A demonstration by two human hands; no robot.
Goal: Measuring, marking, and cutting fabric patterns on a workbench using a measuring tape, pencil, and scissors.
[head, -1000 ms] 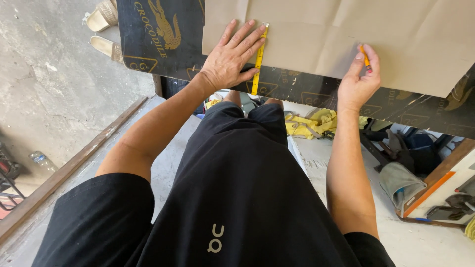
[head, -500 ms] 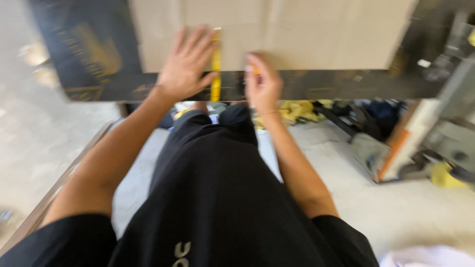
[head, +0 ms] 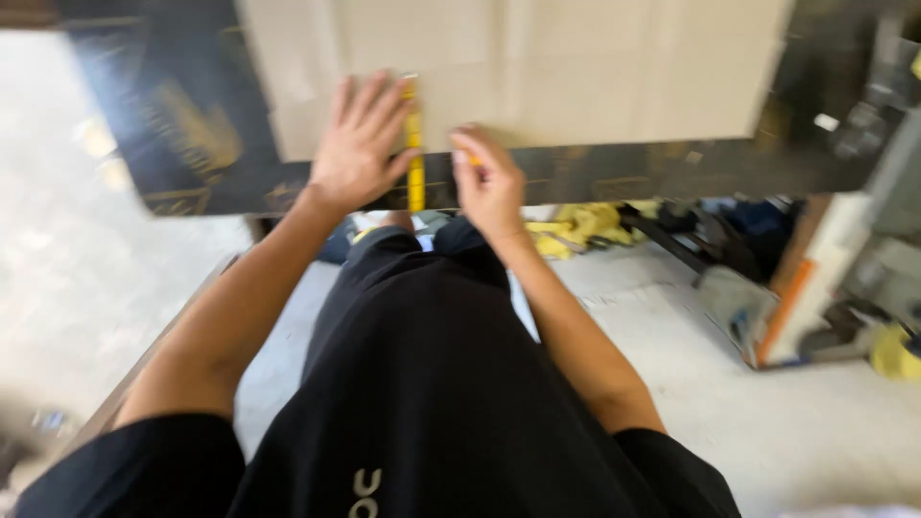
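My left hand lies flat with spread fingers on a sheet of brown cardboard, pinning a yellow ruler that runs from the sheet toward me. Just right of the ruler, my right hand is curled around a small pencil whose orange end barely shows, at the cardboard's near edge. The cardboard rests on a dark printed board. The picture is blurred by motion.
Below the board are my black shorts and a pale floor. A yellow cloth and dark clutter lie under the board's right part. A board with an orange edge and tools stand at the right.
My right hand has slid left along the cardboard's near edge until it sits beside the ruler. The left hand and ruler have stayed in place. The view has swung right.
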